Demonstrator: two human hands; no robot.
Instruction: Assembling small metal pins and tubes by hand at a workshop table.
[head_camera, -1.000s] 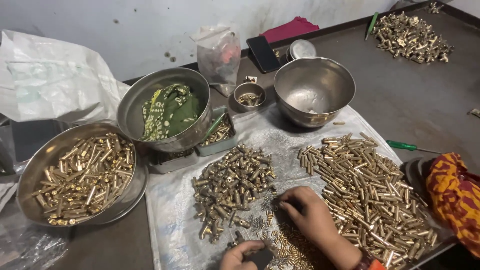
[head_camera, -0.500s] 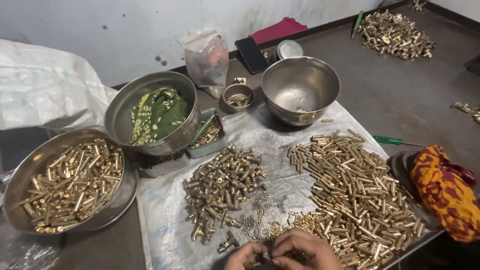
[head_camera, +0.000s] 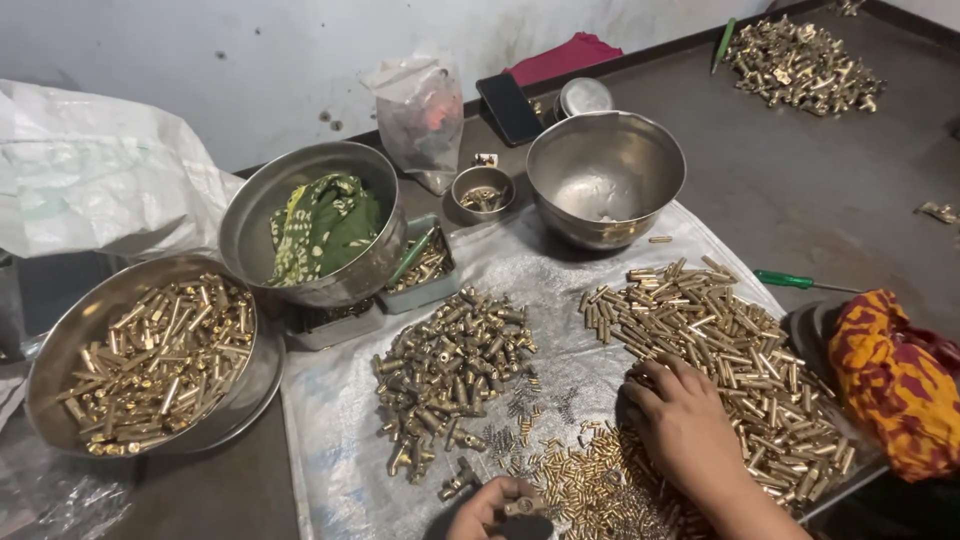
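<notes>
My right hand (head_camera: 685, 425) lies palm down on the near left edge of a big heap of long brass tubes (head_camera: 730, 350), fingers spread among them. At the bottom edge my left hand (head_camera: 495, 505) pinches a small brass piece between its fingertips. A pile of tiny brass parts (head_camera: 590, 485) spreads between the two hands. To the left of that lies a heap of darker, short brass fittings (head_camera: 450, 375). All of it rests on a grey plastic sheet (head_camera: 340, 440).
A steel bowl of brass tubes (head_camera: 145, 360) is at left, a bowl holding green cloth (head_camera: 315, 225) behind it, an almost bare steel bowl (head_camera: 605, 175) at back. An orange-red cloth (head_camera: 895, 380), a green screwdriver (head_camera: 800, 282) and a far brass pile (head_camera: 800, 65) lie right.
My right hand has left my left hand and reached right onto the heap of long tubes. The left hand stays low with a small piece. The view has shifted slightly.
</notes>
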